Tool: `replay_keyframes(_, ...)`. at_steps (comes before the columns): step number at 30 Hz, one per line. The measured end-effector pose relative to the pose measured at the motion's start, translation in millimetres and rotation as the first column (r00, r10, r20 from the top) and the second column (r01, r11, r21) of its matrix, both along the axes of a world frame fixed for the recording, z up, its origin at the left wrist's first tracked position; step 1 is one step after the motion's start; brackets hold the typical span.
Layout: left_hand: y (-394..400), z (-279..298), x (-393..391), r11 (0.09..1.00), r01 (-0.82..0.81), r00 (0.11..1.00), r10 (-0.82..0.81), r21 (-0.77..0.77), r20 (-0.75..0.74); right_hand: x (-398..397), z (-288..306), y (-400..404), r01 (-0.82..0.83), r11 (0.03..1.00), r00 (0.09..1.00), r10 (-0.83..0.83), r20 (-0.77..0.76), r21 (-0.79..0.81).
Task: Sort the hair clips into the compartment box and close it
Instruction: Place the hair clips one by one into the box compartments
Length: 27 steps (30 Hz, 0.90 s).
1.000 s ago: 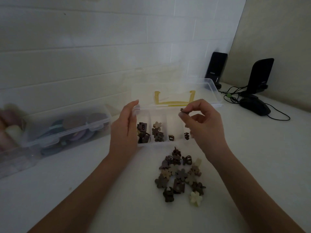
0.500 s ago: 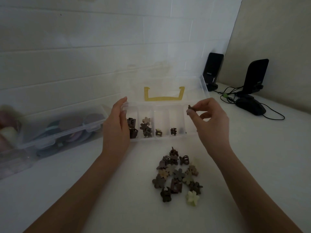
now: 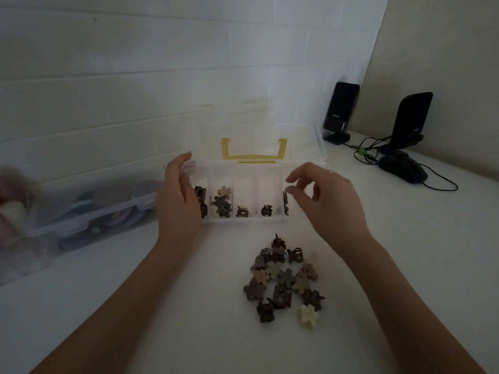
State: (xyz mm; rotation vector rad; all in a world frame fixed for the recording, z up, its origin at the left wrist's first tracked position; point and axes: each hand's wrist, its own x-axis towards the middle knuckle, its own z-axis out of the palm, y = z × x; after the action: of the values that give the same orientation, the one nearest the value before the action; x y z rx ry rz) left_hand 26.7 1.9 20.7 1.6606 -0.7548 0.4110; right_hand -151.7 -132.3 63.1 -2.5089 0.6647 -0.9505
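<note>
Clutter sits at the far left: a clear storage bin (image 3: 81, 211) of soft, blurred round shapes lies along the tiled wall (image 3: 162, 76). Next comes the left hand (image 3: 178, 195), fingers straight and together, pressed flat against the left end of the compartment box (image 3: 245, 220). The box stands open on the white table (image 3: 135, 306), its clear lid (image 3: 259, 141) tipped back with a yellow latch (image 3: 253, 153) showing through. Dark clips lie in the leftmost compartment beside the palm, flower clips (image 3: 222, 202) fill the second, and one small clip rests in each of the next two. The right hand (image 3: 326, 201) hovers over the box's right end, thumb and forefinger slightly apart with nothing between them; two dark clips (image 3: 285, 202) lie in the rightmost compartment just below those fingertips. In front of the box, between the forearms, lies the unsorted pile of hair clips (image 3: 283, 279), browns, greys, one cream flower. Far right stand two black speakers (image 3: 341, 112) and a mouse (image 3: 402, 167).
</note>
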Motion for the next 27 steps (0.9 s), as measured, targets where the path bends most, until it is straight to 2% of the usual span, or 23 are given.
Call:
replay_keyframes(2,0,0,0,1.0,0.001,1.0,-0.001,0.006,-0.009,-7,13,6,-0.125,0.989,0.966,0.139,-0.218,0.075)
replay_keyframes(3,0,-1,1,1.0,0.004,1.0,-0.004,0.007,-0.017,-9,16,8,-0.15,0.986,0.915,0.169,-0.367,0.079)
replay_keyframes(5,0,-2,3,1.0,0.014,1.0,-0.014,0.0,-0.027,-11,18,13,-0.161,0.987,0.811,0.137,-0.569,0.007)
replay_keyframes(9,-2,-4,6,1.0,0.027,1.0,-0.027,-0.008,-0.012,-4,7,20,-0.166,0.986,0.739,0.108,-0.665,-0.024)
replay_keyframes(14,-1,4,-2,0.994,0.088,0.995,-0.091,-0.064,-0.036,0,4,22,-0.186,0.982,0.777,0.126,-0.617,-0.034)
replay_keyframes(18,-2,5,-3,0.99,0.118,0.992,-0.121,-0.079,-0.039,0,6,25,-0.196,0.98,0.895,0.184,-0.406,0.012)
replay_keyframes(21,0,5,-2,0.987,0.143,0.987,-0.147,-0.076,-0.059,-1,8,21,-0.129,0.992,0.963,0.124,-0.239,-0.007)
replay_keyframes(25,0,6,-3,0.984,0.155,0.986,-0.159,-0.087,-0.04,-9,13,2,0.026,1.0,1.0,-0.026,-0.006,-0.012)
replay_keyframes(27,0,4,-2,0.981,0.163,0.985,-0.169,-0.108,-0.042,-8,11,4,-0.027,0.998,0.999,0.028,0.02,-0.049)
